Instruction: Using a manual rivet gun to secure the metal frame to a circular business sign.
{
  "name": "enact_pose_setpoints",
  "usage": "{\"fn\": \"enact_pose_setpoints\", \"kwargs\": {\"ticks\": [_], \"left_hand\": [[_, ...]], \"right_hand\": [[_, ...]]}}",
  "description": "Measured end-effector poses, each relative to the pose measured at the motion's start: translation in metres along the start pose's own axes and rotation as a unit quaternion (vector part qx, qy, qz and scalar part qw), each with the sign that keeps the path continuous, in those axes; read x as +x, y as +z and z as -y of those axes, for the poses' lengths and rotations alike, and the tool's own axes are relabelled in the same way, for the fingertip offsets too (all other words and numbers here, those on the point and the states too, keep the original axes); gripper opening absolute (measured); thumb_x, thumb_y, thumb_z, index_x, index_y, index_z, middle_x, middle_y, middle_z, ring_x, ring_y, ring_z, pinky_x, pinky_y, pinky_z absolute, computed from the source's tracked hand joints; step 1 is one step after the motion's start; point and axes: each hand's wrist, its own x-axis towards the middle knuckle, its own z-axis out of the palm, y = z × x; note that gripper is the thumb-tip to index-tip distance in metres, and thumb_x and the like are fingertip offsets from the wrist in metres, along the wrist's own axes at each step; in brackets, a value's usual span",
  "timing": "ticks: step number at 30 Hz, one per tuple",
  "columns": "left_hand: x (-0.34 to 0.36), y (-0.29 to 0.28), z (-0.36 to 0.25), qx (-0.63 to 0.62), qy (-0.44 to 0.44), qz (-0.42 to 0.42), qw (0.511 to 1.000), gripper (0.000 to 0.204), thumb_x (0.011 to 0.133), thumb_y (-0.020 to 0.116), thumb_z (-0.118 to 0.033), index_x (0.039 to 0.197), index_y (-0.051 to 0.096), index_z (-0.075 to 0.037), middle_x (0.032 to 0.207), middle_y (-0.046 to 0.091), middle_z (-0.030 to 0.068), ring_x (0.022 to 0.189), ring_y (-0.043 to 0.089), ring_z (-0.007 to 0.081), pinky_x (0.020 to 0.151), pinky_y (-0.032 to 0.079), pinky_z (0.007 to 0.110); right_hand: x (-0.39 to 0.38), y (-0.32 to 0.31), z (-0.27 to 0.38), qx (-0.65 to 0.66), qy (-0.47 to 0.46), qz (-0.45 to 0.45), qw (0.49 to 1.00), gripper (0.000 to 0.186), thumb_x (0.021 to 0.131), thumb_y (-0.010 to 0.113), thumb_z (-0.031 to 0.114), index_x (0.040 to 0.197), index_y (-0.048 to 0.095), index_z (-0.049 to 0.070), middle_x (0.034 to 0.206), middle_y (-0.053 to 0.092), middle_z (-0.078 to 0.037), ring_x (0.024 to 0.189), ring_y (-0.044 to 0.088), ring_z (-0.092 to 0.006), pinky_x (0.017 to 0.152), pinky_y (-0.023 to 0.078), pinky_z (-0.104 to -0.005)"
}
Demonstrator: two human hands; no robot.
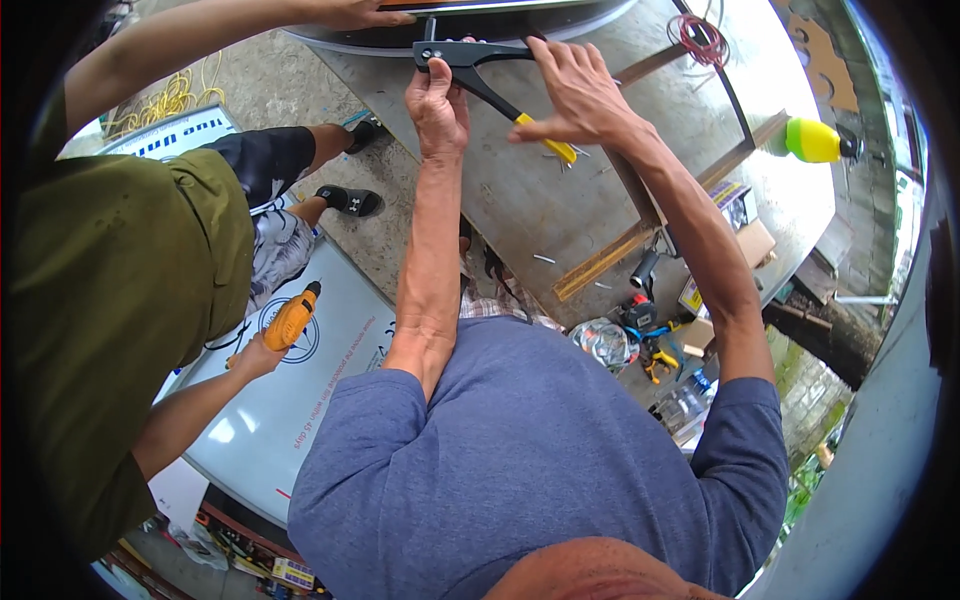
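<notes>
Past the head [605, 572], bottom edge, clamps left hand's [438, 115] fingers on hand riveter's [465, 55] nose end, upper centre; spreads right hand's [590, 105] fingers apart, nearer the handles [560, 149], splayed rightward.

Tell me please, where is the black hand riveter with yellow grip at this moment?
In the head view, the hand riveter is at top centre, its head in the left hand, the right hand at its handles.

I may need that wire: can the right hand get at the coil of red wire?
Probably yes: the coil of red wire lies off to the right of the right hand, and nothing seems to block the way, though that hand is at the hand riveter.
</notes>
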Motion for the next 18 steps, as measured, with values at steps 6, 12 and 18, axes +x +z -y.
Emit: {"fn": "enact_pose_setpoints", "kwargs": {"ticks": [6,12,18], "left_hand": [[-0.009,0.005,0.010,-0.029,0.001,-0.026,0.999,0.052,0.099,0.061,-0.032,0.130,0.049,0.006,0.124,0.062,0.0226,0.122,0.060,0.0346,0.107,0.050,0.048],[-0.016,0.056,0.063,-0.209,-0.032,0.022,0.977,0.065,0.091,0.068,-0.046,0.134,0.049,0.000,0.126,0.064,0.0181,0.129,0.055,0.0363,0.110,0.045,0.047],[-0.003,0.065,0.058,-0.230,-0.053,-0.053,0.970,0.022,0.096,0.064,-0.022,0.104,0.061,-0.002,0.099,0.067,0.0164,0.104,0.065,0.0330,0.101,0.052,0.046]], "right_hand": [[-0.005,-0.014,-0.006,-0.011,0.016,0.106,0.994,0.115,0.063,0.078,0.063,0.145,0.038,-0.007,0.133,0.052,-0.027,0.122,0.052,-0.0408,0.097,0.040,-0.0572],[0.006,-0.020,-0.018,0.008,-0.027,0.071,0.997,0.106,0.062,0.079,0.050,0.143,0.041,-0.008,0.132,0.054,-0.025,0.119,0.054,-0.0379,0.097,0.042,-0.0516],[0.005,-0.039,-0.015,0.019,-0.050,0.060,0.997,0.114,0.061,0.081,0.049,0.146,0.033,-0.010,0.138,0.048,-0.026,0.130,0.047,-0.0396,0.109,0.036,-0.0492]]}}
